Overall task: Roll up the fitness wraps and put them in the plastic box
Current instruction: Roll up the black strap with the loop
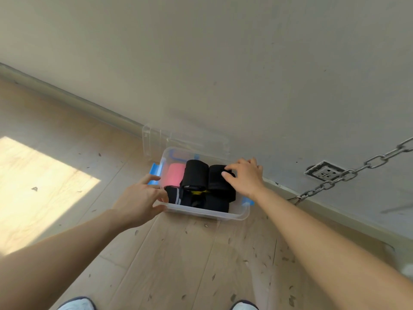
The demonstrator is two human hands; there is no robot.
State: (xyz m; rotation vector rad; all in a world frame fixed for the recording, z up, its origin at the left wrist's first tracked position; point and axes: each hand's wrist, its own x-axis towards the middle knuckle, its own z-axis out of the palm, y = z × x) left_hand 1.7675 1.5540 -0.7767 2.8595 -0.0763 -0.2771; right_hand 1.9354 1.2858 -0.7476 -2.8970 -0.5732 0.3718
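Looking down from my head, the clear plastic box [202,214] sits on the floor against the foot of the wall, lid off, with a blue latch [154,172] at its left end and another blue latch [248,201] at its right end. The fitness wraps are inside it, rolled. A pink roll [175,177] lies along the left wall, and a fat middle black roll [194,174] lies just beside it. A black roll [218,183] lies toward the right end. A striped black wrap [176,197] with a pale grey band sits in the near-left corner. More black fabric fills the near side, with a scrap of yellow [197,193] showing among it. My right hand [244,177] is down on the black roll, fingers bent over its top, thumb and forefinger clamped on the fabric. My left hand [139,200] is at the near-left corner of the box, fingers straight and spread, holding nothing, the thumb at the rim. The clear lid [156,139] stands propped against the wall behind the box's far-left corner. The floor [178,253] is pale wood planks flecked with dark marks, with a bright patch of sunlight [33,186] on the left. The wall [223,63] is plain off-white with a grey skirting board. A wall socket [324,171] and a steel chain [348,174] are to the right of the box. The toes of my shoes [77,304] show at the bottom edge.
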